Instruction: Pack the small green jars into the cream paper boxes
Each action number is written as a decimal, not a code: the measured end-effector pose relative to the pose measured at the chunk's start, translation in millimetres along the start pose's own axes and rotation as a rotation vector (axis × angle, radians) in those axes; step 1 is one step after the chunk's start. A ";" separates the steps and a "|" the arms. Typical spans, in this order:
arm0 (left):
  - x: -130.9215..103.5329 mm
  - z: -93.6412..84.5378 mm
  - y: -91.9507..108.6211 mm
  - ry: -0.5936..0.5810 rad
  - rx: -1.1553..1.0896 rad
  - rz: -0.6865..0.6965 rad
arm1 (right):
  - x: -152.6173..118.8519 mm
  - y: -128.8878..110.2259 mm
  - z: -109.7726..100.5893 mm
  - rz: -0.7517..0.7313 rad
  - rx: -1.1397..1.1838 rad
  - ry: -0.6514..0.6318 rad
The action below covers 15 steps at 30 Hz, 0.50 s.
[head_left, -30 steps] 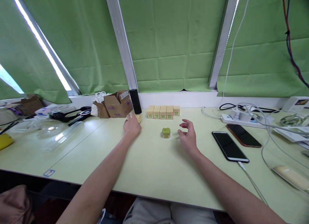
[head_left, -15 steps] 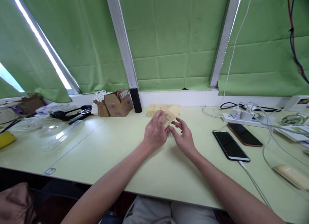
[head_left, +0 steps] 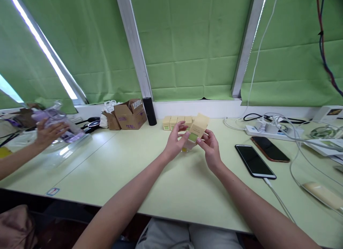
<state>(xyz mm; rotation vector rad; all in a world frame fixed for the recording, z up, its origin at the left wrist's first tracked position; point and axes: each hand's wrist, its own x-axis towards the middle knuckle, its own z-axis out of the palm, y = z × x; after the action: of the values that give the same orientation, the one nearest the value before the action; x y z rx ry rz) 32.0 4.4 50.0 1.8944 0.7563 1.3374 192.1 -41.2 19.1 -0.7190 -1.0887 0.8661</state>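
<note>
A small cream cardboard box (head_left: 199, 124) with a green panel is tilted between my two hands, above the table. My left hand (head_left: 173, 142) grips its left side, thumb over the front near the green panel. At its right edge, my right hand (head_left: 212, 148) pinches it between thumb and fingers. Partly hidden under the box is a small clear and yellow item (head_left: 184, 149); I cannot make out what it is. Just behind my hands stand several like cream boxes (head_left: 173, 118) in a row.
On the left another person's hand (head_left: 50, 132) holds a purple package (head_left: 63, 125) over clear plastic packaging (head_left: 66, 152). A brown carton (head_left: 132, 116) and a black cylinder (head_left: 149, 111) stand by the wall. Right lie two phones (head_left: 254, 161), a power strip (head_left: 268, 132) and cables.
The cream box has tipped more upright and moved slightly right, with its green panel now facing me. Both hands have shifted their hold. Another person's hand with a purple package has come in from the left.
</note>
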 end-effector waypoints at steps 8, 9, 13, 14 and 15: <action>-5.8 -4.4 -24.1 -0.152 -0.188 -0.009 | 0.2 0.7 -5.9 -0.110 -0.233 -0.043; -7.1 -5.1 -23.8 -0.165 -0.183 -0.001 | -0.5 -0.1 -6.5 -0.138 -0.288 -0.048; -12.4 -6.6 -20.0 -0.101 -0.119 0.080 | -4.0 -5.6 -6.4 -0.282 -0.435 -0.066; -13.9 -6.8 -18.9 -0.057 -0.069 0.126 | -4.7 -6.8 -6.1 -0.311 -0.450 -0.061; -15.5 -7.3 -17.8 -0.014 0.002 0.187 | -5.2 -7.7 -6.0 -0.332 -0.462 -0.048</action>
<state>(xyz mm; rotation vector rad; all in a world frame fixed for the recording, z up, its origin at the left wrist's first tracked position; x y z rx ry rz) 19.1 4.4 28.9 2.0143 0.5848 1.4343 198.4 -49.9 21.4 -0.8667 -1.4248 0.3490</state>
